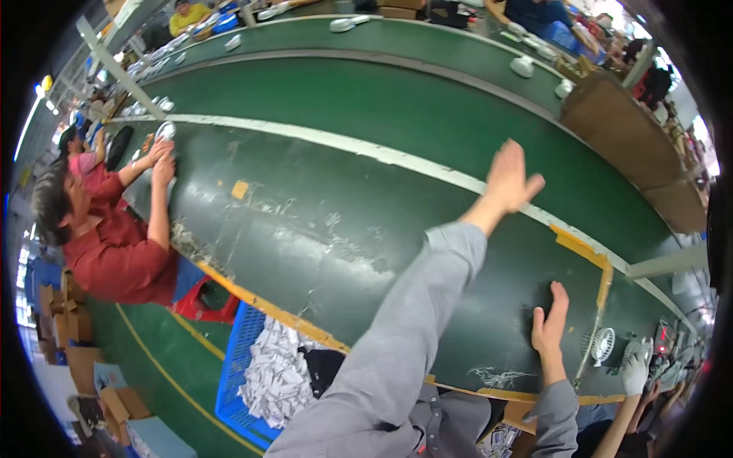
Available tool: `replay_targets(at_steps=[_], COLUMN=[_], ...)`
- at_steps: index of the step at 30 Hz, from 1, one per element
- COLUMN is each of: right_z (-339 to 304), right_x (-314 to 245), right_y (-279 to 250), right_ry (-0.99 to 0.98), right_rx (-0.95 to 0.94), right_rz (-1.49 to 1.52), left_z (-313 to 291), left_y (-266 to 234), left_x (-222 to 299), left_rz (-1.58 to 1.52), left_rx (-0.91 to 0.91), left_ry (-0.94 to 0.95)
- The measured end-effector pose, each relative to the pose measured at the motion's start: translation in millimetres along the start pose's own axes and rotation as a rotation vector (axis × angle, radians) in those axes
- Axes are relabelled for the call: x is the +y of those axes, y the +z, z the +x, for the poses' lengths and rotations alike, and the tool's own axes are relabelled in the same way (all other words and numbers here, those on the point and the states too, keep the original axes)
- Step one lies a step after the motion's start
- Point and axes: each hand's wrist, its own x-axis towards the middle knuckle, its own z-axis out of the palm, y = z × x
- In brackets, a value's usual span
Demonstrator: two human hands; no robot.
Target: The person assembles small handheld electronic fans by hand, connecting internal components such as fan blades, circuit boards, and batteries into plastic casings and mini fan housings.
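My left arm, in a grey sleeve, reaches far across the dark green worktable (305, 229). My left hand (510, 182) hovers around the white rail (382, 153) along the table's far side, fingers stretched, thumb apart, nothing held. Whether it touches the rail I cannot tell. Nearer to me, my right hand (553, 320) is over the tabletop at the right, its thumb spread away from the fingers and no object in it. The closest loose thing to it is a small white fan (603, 346) farther right.
Beyond the rail runs a green conveyor belt (343, 99). A worker in a red shirt (122, 256) handles a white item at left. A blue crate (237, 366) of white pieces stands below the front edge. A gloved hand (635, 374) works at right, near a large cardboard sheet (634, 153).
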Motion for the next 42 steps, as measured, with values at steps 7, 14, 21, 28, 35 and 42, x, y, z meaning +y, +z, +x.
replay_targets(at_steps=[7,14,21,28,35,42], right_z=[-19,-14,-27,-34,-82,-128], right_x=[9,8,16,9,36,69], right_y=[-21,-25,-24,-15,-65,-75], right_ry=[0.051,0.030,-0.001,-0.105,0.021,0.105], right_rx=[0.135,0.119,0.198,0.303,0.331,0.372], right_rz=[-0.058,-0.036,-0.104,-0.148,-0.319,-0.301], left_z=[-25,-291,-330,-180,-163,-159], left_y=[-55,-379,-395,-136,-4,9], left_x=[6,-192,-187,-59,49,63], left_rz=[0.313,1.330,1.377,0.830,0.649,0.662], left_rx=[0.096,0.577,0.592,0.348,-0.241,-0.246], left_ry=[0.106,-0.979,-0.973,-0.134,0.041,0.066])
